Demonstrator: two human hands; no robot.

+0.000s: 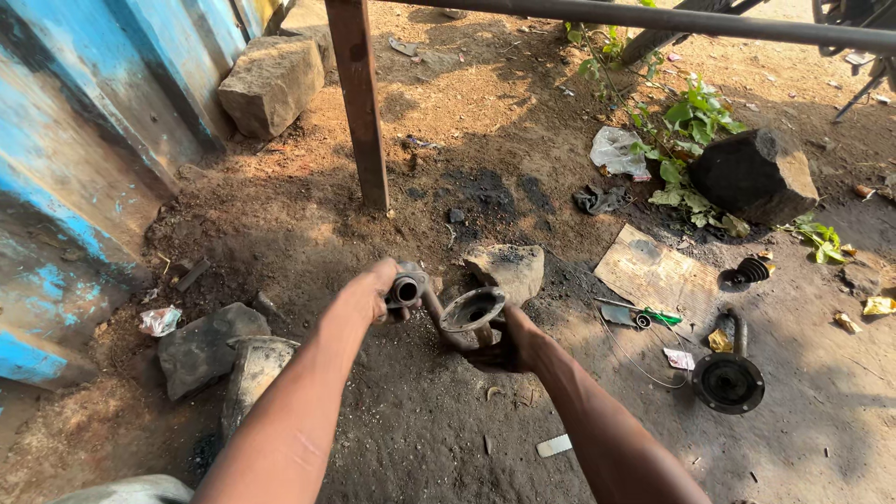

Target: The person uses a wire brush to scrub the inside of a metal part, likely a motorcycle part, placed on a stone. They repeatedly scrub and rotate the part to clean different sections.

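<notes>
A rusty bent metal pipe part with two flanged open ends is held out in front of me over dirt ground. My left hand (369, 291) grips the smaller round end (407, 287) of the pipe. My right hand (516, 345) holds the pipe from below, under its wider flanged mouth (473, 309). Both arms reach forward from the bottom of the view.
A rusty post (362, 103) stands ahead, with a horizontal bar (709, 21) across the top. Stones (273, 82) (509, 268) (201, 345) (754, 175) lie around. To the right are cardboard (653, 275), a green-handled screwdriver (653, 315), a black axle part (729, 378) and weeds (686, 121). A blue painted wall (75, 140) runs at left.
</notes>
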